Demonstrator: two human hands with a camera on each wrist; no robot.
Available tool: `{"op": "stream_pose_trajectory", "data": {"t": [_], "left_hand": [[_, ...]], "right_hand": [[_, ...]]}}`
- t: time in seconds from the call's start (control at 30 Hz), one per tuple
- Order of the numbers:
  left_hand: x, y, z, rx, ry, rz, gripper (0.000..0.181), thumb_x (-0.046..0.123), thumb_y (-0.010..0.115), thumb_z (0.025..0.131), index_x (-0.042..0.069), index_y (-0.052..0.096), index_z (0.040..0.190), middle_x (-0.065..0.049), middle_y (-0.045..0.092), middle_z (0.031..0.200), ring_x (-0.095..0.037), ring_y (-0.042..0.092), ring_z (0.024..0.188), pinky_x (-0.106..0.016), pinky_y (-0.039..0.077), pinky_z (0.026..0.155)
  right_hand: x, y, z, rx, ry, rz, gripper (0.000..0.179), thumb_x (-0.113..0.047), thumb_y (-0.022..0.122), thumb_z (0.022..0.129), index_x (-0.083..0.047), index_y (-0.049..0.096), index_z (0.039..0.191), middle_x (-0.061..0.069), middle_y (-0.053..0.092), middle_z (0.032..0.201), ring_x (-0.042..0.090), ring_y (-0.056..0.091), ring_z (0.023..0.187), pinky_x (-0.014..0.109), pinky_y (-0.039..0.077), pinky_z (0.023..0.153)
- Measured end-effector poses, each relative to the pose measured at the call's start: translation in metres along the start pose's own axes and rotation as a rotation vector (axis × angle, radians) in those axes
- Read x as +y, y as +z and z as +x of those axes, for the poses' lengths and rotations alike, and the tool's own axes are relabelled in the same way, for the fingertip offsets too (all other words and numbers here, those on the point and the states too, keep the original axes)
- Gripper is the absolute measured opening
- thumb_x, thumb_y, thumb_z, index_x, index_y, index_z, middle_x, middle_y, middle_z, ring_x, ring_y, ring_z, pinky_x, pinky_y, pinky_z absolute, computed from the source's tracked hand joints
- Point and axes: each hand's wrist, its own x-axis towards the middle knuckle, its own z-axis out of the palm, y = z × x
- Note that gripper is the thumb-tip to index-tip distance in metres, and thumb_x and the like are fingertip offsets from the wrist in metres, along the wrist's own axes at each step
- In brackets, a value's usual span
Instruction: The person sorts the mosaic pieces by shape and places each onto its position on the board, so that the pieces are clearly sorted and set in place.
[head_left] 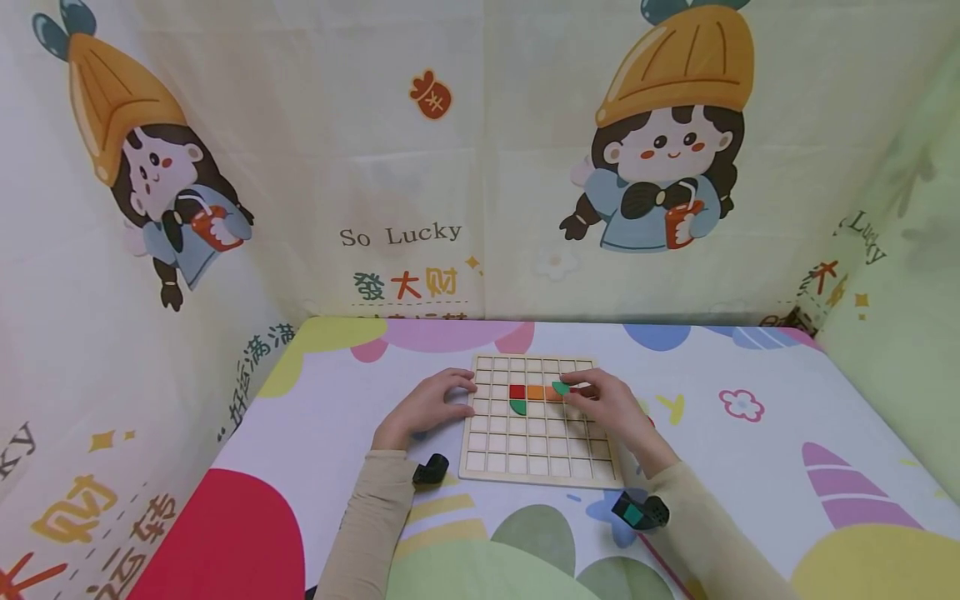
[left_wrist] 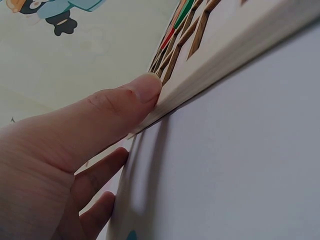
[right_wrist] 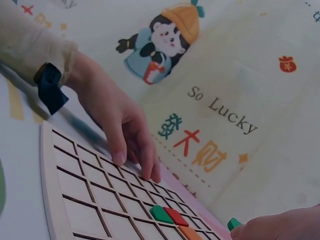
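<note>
Sleeves (head_left: 375, 508), two: beige, each with a dark wrist device (head_left: 431, 470) at the cuff.

Board (head_left: 540, 480), one: pale, thin-edged wood, near-square, flat on the cloth between both hands; narrow raised strips divide it into rows of square cells, their sides showing darker brown in the wrist views.

Left hand (head_left: 431, 404): fingers apart and gently bent, thumb resting on the board's left edge.

Green quarter-round (head_left: 517, 407): in a cell, solid green, two straight sides and one curved side facing near-left.

Red square (head_left: 517, 392): solid red, in the cell directly beyond the green quarter-round.

Orange piece (head_left: 535, 392): solid orange, right of the red; more orange beside it, partly covered.

Right hand (head_left: 611, 408): thumb and finger pinching a second green piece (head_left: 560, 388), curved-edged, over the orange.

Cloth (head_left: 712, 467): white, multicoloured prints.

Backdrop (head_left: 525, 183): cream, cartoon figures and lettering.
</note>
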Motion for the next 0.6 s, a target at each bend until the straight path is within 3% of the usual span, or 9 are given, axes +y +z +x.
{"op": "stream_pose_trajectory", "data": {"t": [0.27,0.6], "left_hand": [[0.000,0.000,0.000,0.004,0.016,-0.001,0.037,0.022,0.077,0.085,0.009,0.068,0.119,-0.003,0.051,0.142,-0.023,0.042,0.136,-0.040,0.033,0.113],[-0.003,0.001,0.001,0.001,0.010,0.012,0.037,0.024,0.077,0.086,0.010,0.068,0.119,-0.002,0.051,0.142,-0.021,0.042,0.136,-0.038,0.033,0.113]], "right_hand": [[-0.003,0.013,0.005,-0.001,-0.004,-0.028,0.032,-0.016,0.070,0.091,-0.012,0.067,0.123,0.009,0.061,0.122,0.024,0.058,0.097,0.038,0.053,0.086],[-0.004,0.022,0.007,-0.017,-0.027,-0.058,0.030,-0.017,0.071,0.090,-0.013,0.069,0.119,0.004,0.064,0.111,0.020,0.055,0.089,0.033,0.050,0.079]]}}
